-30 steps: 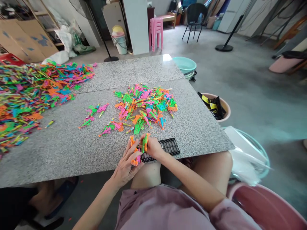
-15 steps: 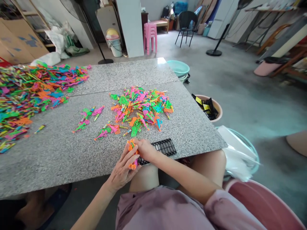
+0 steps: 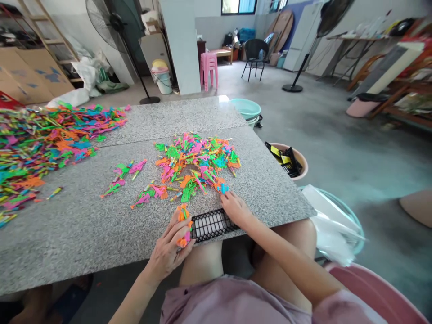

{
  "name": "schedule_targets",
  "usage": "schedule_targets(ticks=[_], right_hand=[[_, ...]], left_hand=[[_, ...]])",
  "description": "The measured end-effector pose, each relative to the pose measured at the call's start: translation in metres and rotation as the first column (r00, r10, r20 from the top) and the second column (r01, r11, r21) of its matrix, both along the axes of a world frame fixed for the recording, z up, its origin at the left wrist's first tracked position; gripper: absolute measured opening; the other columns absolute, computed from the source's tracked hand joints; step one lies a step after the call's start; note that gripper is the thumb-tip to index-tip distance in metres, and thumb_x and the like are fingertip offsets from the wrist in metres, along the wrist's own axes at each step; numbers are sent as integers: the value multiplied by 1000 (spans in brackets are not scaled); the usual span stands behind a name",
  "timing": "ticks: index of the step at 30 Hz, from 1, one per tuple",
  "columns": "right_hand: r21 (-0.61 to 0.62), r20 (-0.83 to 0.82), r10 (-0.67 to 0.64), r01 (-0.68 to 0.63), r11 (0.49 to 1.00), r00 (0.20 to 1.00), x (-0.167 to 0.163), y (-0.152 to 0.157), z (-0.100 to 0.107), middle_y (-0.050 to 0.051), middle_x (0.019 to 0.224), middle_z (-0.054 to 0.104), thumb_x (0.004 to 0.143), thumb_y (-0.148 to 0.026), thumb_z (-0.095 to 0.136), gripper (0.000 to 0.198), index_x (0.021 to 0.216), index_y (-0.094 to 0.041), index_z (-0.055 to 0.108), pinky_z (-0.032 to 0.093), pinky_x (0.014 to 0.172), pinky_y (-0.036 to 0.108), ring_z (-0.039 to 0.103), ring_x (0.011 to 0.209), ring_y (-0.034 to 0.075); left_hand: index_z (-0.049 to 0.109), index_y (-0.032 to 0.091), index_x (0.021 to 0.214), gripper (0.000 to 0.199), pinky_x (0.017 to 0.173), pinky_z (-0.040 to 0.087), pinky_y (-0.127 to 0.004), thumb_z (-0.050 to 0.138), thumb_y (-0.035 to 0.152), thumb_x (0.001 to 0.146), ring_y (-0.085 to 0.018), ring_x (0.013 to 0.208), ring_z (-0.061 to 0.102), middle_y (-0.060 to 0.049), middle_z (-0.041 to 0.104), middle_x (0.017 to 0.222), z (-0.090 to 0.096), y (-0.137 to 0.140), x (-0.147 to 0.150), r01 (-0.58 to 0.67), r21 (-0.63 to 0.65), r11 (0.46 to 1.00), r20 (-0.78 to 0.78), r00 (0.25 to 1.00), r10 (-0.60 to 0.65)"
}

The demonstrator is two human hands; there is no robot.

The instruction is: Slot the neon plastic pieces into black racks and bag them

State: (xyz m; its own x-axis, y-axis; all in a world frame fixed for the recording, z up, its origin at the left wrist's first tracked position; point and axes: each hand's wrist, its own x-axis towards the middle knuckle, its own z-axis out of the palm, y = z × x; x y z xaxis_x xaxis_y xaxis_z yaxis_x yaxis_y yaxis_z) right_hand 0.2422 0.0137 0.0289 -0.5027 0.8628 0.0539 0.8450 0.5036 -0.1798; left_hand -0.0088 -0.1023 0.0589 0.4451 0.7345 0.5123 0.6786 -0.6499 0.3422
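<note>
My left hand (image 3: 168,247) is closed around several orange, green and pink plastic toy pistols (image 3: 184,216), which stand on edge at the left end of a black lattice basket (image 3: 209,235). This long basket lies at the table's front edge, and its pale slatted bottom shows to the right of the pistols. Over the basket's right end reaches my right hand (image 3: 236,209), its fingertips closed on a blue toy pistol (image 3: 223,189) at the near edge of the loose pile (image 3: 199,155). The fingers partly hide that pistol.
A much larger heap of toy pistols (image 3: 57,139) covers the table's left side, with small groups (image 3: 123,173) between. Right of the table stand a tub of black baskets (image 3: 290,159), a tub with clear plastic bags (image 3: 332,225) and a pink tub (image 3: 374,288).
My right hand has moved from beside my left hand to the right and forward, to the pile's edge. My left hand stays on the pistols. The view has tilted up.
</note>
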Motion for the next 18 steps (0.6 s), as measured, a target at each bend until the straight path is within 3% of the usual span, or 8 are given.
schedule_targets(ticks=[3, 6, 9, 11, 18], right_hand=[[22, 45, 71, -72, 997, 996, 3, 2, 13, 12, 103, 64, 94, -12, 47, 20, 100, -17, 65, 46, 89, 34, 55, 103, 24], [85, 101, 204, -212, 973, 974, 0, 33, 27, 13, 106, 63, 91, -8, 49, 22, 101, -16, 66, 45, 88, 36, 55, 106, 25], [77, 179, 469, -487, 870, 865, -8, 66, 29, 11, 106, 64, 94, -9, 48, 22, 95, -16, 68, 44, 87, 33, 56, 105, 21], [80, 210, 566, -591, 803, 797, -10, 80, 25, 10, 106, 64, 94, -7, 47, 24, 93, -17, 68, 45, 84, 29, 57, 102, 18], [205, 370, 600, -692, 692, 709, 30, 93, 14, 11, 122, 58, 94, -9, 47, 19, 99, -16, 65, 50, 69, 26, 57, 100, 18]], left_hand=[[50, 18, 120, 33, 111, 41, -57, 60, 11, 89, -31, 144, 31, -13, 61, 128, -2, -1, -5, -9, -3, 1000, 14, 1000, 9], [51, 18, 120, 33, 111, 41, -56, 60, 10, 89, -31, 145, 29, -13, 61, 128, -2, -1, -6, 3, -9, 1000, 0, 1000, -3], [50, 17, 120, 33, 112, 39, -57, 59, 10, 89, -30, 145, 29, -14, 60, 129, 0, -1, -4, 8, -6, 1000, -9, 1000, -9], [49, 17, 121, 34, 113, 38, -57, 59, 10, 89, -30, 145, 29, -15, 59, 130, 0, -2, -2, -1, 6, 1000, -1, 1000, 1], [50, 18, 120, 32, 113, 38, -58, 59, 12, 89, -29, 142, 35, -14, 59, 131, -3, -1, -2, -4, 0, 1000, 9, 1000, 4]])
